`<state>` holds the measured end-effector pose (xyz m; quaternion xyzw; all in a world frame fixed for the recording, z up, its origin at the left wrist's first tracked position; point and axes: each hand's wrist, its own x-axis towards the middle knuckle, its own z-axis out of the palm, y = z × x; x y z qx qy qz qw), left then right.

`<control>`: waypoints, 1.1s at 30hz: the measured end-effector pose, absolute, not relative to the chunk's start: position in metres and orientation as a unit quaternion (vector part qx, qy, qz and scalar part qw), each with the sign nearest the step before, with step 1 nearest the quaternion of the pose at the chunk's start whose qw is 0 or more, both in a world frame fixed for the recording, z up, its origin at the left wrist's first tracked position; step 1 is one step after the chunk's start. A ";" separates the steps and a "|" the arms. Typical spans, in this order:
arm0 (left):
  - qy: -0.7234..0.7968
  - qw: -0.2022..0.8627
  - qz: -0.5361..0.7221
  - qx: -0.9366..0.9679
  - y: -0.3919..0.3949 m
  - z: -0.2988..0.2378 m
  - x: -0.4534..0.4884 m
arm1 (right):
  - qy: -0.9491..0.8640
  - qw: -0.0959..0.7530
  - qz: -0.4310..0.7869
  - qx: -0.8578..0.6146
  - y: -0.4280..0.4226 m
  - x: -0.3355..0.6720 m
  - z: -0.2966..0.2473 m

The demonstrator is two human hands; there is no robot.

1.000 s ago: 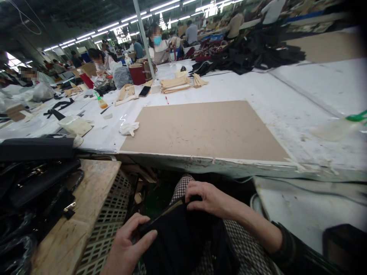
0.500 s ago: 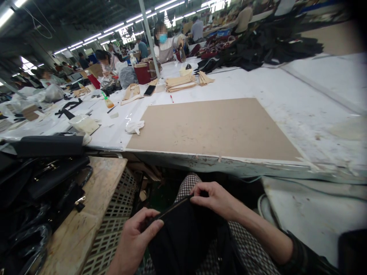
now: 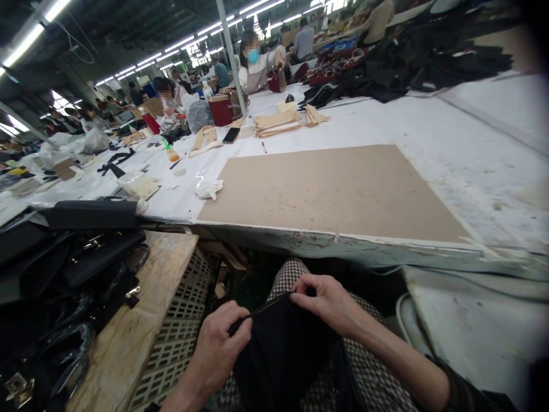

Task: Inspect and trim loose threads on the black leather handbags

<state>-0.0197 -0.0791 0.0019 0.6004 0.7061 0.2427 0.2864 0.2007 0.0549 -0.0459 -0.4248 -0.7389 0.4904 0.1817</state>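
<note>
A black fabric bag (image 3: 278, 349) lies over my lap on checked cloth, its long top edge pulled straight between my hands. A thin, paler line, perhaps a zipper, runs along that edge. My left hand (image 3: 225, 335) pinches the edge's left end between thumb and curled fingers. At the far end, my right hand (image 3: 323, 300) grips the same edge with thumb and forefinger. The lower part of the bag hangs in dark folds, and its inside cannot be made out.
Ahead is a white worktable (image 3: 454, 149) with a brown board (image 3: 338, 189). To the left, several black bags (image 3: 103, 257) with metal fittings lie on a wooden board (image 3: 167, 257) over a plastic crate (image 3: 180, 309). A glue bottle (image 3: 172, 153), phone (image 3: 231, 135) and beige pieces (image 3: 278, 123) sit farther back. A masked co-worker (image 3: 257, 74) sits across.
The scene has shifted slightly rightward in view as the head turned left. My left fingers have curled tighter over the bag's edge. My right hand keeps its pinch.
</note>
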 end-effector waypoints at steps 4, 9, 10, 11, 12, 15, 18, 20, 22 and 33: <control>0.690 0.317 0.223 0.612 -0.067 0.009 -0.022 | -0.732 0.179 0.493 -0.435 0.054 0.203 -0.046; 0.649 0.348 0.201 0.646 -0.050 0.014 -0.022 | -0.732 0.181 0.485 -0.443 0.053 0.200 -0.048; 0.648 0.338 0.194 0.654 -0.047 0.014 -0.021 | -0.733 0.182 0.483 -0.443 0.053 0.200 -0.048; 0.648 0.329 0.188 0.660 -0.044 0.014 -0.019 | -0.733 0.183 0.483 -0.443 0.053 0.200 -0.048; 0.649 0.323 0.184 0.664 -0.042 0.013 -0.018 | -0.733 0.181 0.484 -0.442 0.053 0.201 -0.048; 0.654 0.343 0.183 0.649 -0.036 0.009 -0.019 | -0.736 0.169 0.495 -0.429 0.055 0.205 -0.045; 0.665 0.410 0.188 0.595 -0.033 0.002 -0.023 | -0.741 0.162 0.509 -0.406 0.058 0.210 -0.041; 0.668 0.457 0.190 0.556 -0.031 -0.002 -0.025 | -0.743 0.168 0.513 -0.397 0.059 0.211 -0.040; 0.664 0.485 0.194 0.535 -0.030 -0.004 -0.025 | -0.744 0.180 0.507 -0.397 0.059 0.211 -0.042; 0.648 0.501 0.176 0.545 -0.026 -0.002 -0.024 | -0.739 0.205 0.459 -0.448 0.053 0.203 -0.051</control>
